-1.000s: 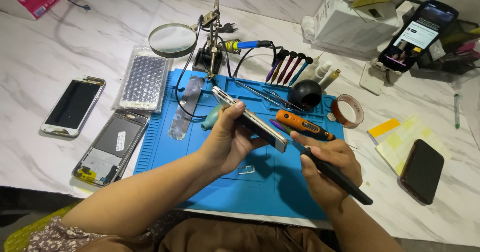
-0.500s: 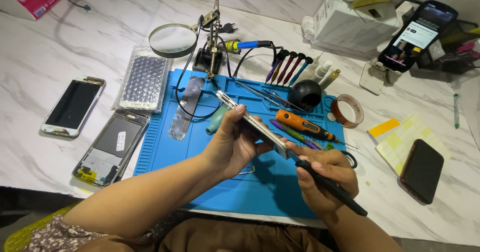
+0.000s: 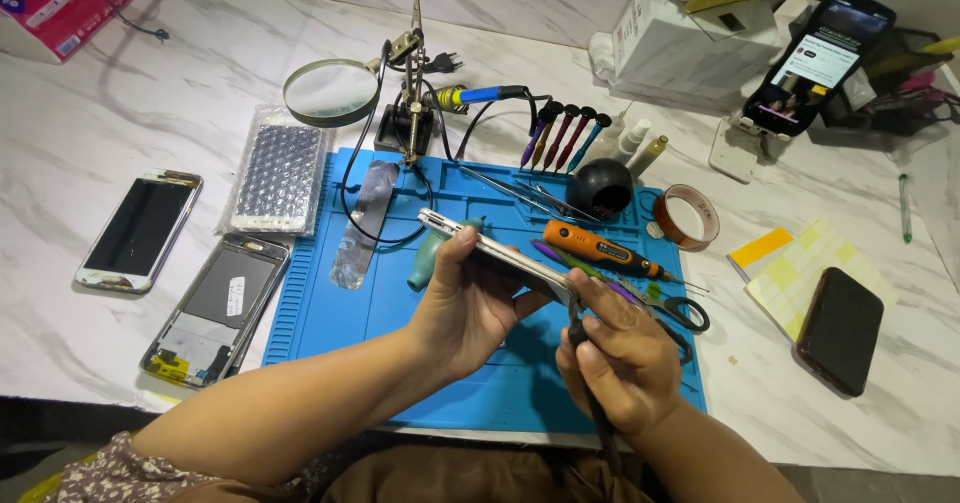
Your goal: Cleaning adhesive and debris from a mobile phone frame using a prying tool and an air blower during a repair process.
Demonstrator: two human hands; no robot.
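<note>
While left hand grips slim silver phone edge-on, right hand clasps black tool.

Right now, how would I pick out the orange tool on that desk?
Find the blue work mat on the marble table. Near its far right part, beyond the right hand, lies the orange screwdriver, the only orange-handled tool, beside the black dome.

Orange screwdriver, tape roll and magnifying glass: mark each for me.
orange screwdriver [image 3: 592, 247], head view, on its orange handle.
tape roll [image 3: 664, 213], head view, on its left rim.
magnifying glass [image 3: 330, 91], head view, on the lens centre.
</note>
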